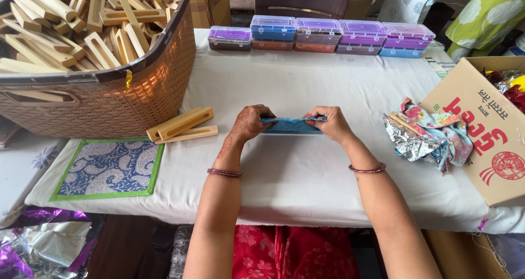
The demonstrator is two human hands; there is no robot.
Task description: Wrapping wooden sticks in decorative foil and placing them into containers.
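A long narrow piece wrapped in shiny blue foil lies across the middle of the white cloth-covered table. My left hand pinches its left end and my right hand pinches its right end, fingers pressed on the foil. Both wrists wear dark red bangles. Two bare wooden slotted pieces lie to the left of my left hand, beside the basket.
A large brown woven basket full of wooden slotted pieces fills the left rear. A row of lidded plastic boxes lines the far edge. Crumpled foil wrappers and an open cardboard box sit right. A blue patterned mat lies front left.
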